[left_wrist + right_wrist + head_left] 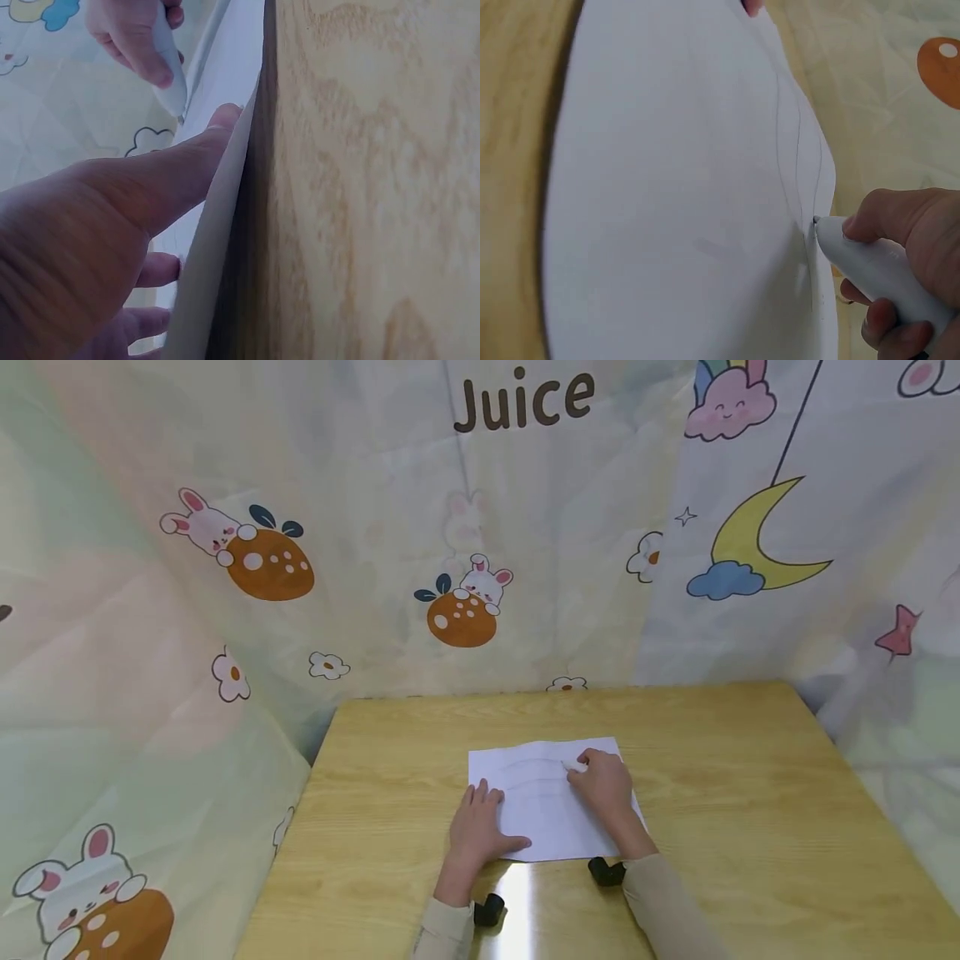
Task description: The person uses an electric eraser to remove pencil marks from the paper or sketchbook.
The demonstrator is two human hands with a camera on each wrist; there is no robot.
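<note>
A sheet of white paper [555,818] lies on the wooden table, its edges lifting slightly in the wrist views. My left hand [476,831] rests on the paper's left part with fingers spread and the thumb out along the near edge. In my right hand [606,785] is a thick white pen [885,277], pinched between thumb and curled fingers. Its thin tip meets the paper near the far edge, toward the right. Several faint curved lines [798,142] run across that far part of the sheet in the right wrist view.
The wooden table [750,802] extends around the sheet on all sides. A printed cloth [375,568] with rabbits, flowers and a moon hangs behind it and at both sides. Small black devices [491,910] sit at both wrists.
</note>
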